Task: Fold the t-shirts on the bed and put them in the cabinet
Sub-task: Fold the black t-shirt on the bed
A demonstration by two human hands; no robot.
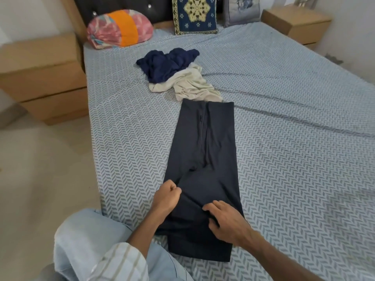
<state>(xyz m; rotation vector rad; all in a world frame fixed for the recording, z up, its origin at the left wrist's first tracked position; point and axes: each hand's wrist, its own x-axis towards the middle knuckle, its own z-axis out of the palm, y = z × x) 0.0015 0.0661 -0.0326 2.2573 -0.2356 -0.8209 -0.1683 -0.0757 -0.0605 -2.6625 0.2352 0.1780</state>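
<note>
Dark t-shirt pinched by both hands' grip.

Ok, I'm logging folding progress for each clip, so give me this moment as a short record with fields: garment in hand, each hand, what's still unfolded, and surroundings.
garment in work: dark t-shirt, folded into a long strip, lying flat on the bed
left hand: pinches the strip's left edge near its near end
right hand: grips the cloth on top of the strip
still unfolded: navy t-shirt and beige t-shirt, crumpled together beyond the strip
headboard end: pink and orange bolster, patterned cushion
cabinet: not identifiable
</note>
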